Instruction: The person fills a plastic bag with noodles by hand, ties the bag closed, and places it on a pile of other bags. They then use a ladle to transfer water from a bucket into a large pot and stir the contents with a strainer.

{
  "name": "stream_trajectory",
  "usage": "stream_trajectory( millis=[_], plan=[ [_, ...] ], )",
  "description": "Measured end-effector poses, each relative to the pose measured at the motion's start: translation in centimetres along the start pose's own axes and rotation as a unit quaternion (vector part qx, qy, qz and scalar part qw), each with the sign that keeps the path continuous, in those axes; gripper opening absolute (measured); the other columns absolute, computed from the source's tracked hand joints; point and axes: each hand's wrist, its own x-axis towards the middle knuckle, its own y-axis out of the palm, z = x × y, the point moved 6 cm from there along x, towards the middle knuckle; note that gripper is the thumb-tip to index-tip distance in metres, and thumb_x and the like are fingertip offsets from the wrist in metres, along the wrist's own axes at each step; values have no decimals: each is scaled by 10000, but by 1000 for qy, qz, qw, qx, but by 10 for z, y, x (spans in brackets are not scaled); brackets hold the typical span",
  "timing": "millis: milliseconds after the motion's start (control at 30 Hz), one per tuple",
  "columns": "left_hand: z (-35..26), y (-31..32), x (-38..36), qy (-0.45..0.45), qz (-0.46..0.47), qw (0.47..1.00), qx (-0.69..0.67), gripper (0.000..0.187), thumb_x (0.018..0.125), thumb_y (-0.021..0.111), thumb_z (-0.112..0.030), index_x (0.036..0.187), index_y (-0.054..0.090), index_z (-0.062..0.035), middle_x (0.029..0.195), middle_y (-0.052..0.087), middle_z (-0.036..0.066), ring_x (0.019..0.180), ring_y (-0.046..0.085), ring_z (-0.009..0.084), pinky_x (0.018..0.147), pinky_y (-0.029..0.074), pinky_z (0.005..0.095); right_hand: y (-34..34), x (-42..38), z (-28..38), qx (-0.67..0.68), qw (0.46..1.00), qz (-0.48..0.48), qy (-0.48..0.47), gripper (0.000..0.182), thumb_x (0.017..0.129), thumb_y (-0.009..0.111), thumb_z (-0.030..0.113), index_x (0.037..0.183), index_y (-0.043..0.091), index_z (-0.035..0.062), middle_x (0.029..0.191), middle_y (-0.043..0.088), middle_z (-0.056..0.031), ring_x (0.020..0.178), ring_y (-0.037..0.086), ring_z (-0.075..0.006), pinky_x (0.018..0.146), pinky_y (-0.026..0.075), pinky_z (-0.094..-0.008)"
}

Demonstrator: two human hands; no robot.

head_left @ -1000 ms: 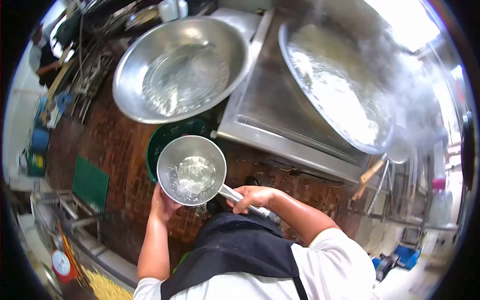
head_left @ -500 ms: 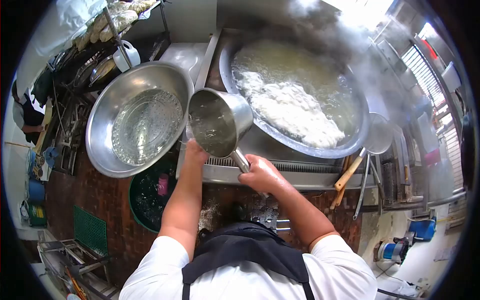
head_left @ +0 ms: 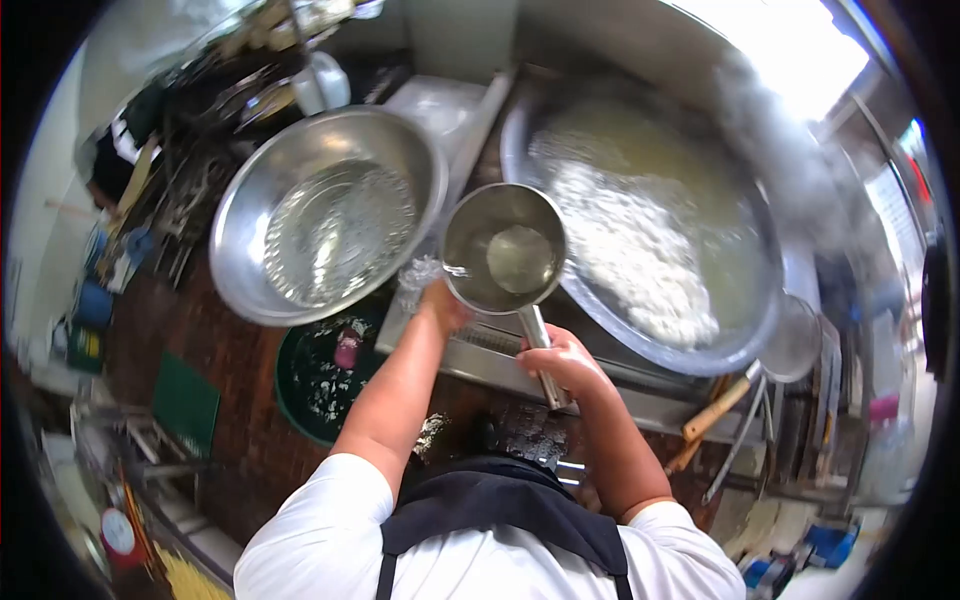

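My right hand (head_left: 565, 360) is closed round the straight handle of a deep metal dipper (head_left: 505, 245). Against the dipper's left side rests my left hand (head_left: 447, 305), its fingers partly hidden behind the metal. Shallow clear liquid appears to lie in the dipper, with a pale round patch at the bottom. Left of it stands a wide steel bowl (head_left: 245, 215) with clear water inside. On the right, a large metal cauldron (head_left: 640, 352) holds yellowish, steaming liquid with thick white foam. Splashing water (head_left: 420, 272) shows beside my left hand.
Below the bowl is a dark green tub (head_left: 300, 405) of water with a pink object (head_left: 347, 347) in it. A round strainer (head_left: 790, 338) with a wooden handle lies right of the cauldron. Another person (head_left: 110, 165) is at far left. A green mat (head_left: 186, 405) lies on the floor.
The dipper has gone from tilted toward the bowl to nearly level, with its mouth facing up. The view has shifted, so the bowl and cauldron appear further right.
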Motion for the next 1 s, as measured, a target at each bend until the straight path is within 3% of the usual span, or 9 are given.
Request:
stream_trajectory(
  millis=[67,167,400,533,600,633,733,800,1000],
  plan=[
    [11,-6,-31,-184,277,938,-102,383,913,536,-293,1210,627,-69,1178,674,131,973,673,243,761,547,397,10,14,-10,1,1000,31,-5,289,693,750,186,900,586,69,707,559,7,635,542,-106,597,415,-266],
    [34,43,-74,-131,-51,956,257,556,884,532,-307,1349,530,-2,1362,573,178,1202,582,273,967,486,412,26,34,-22,65,995,68,-17,289,696,751,171,912,587,71,698,554,8,610,538,-99,569,406,-250],
    [58,96,-56,21,-138,890,434,418,905,637,-230,1258,597,-11,1097,670,80,964,638,144,866,518,318,49,67,-26,25,988,141,-56,264,777,687,131,1006,584,51,858,633,-42,735,614,-146,630,485,-284],
    [40,69,-55,154,-202,853,455,345,906,649,-215,1185,641,-12,1120,678,73,972,629,138,883,495,312,40,119,-43,576,802,152,54,190,920,567,201,1027,605,49,1043,637,-100,963,639,-237,870,540,-373],
    [25,52,-58,270,-248,746,556,291,924,639,-226,1140,668,-33,1130,686,80,987,628,162,891,478,334,26,176,-97,563,820,-39,99,207,939,550,248,977,603,51,1018,639,-103,1010,621,-238,897,516,-369],
    [18,65,-63,225,-270,575,739,301,927,642,-253,1154,665,-56,1131,686,82,999,629,182,883,476,353,32,193,-105,560,821,-41,104,231,955,529,267,969,607,51,980,637,-99,984,617,-238,883,512,-362],
    [3,102,-65,242,-316,469,788,314,906,647,-245,1163,651,-65,1130,678,83,1013,624,202,884,474,371,46,277,-138,548,832,52,65,324,1019,394,299,997,617,65,857,640,-97,798,613,-269,803,525,-418],
    [2,93,-78,326,-299,615,652,325,872,654,-227,1148,650,-55,1100,678,76,1014,622,213,895,474,384,56,262,-111,520,851,-8,70,303,1018,392,278,936,611,85,853,649,-92,792,622,-279,773,533,-430],
    [-11,82,-91,390,-344,463,718,329,812,670,-182,1115,668,-53,1055,686,91,1036,621,249,921,466,396,80,262,-90,456,888,-20,53,174,976,532,249,921,628,115,758,613,-20,674,608,-181,609,532,-355]
  ],
)
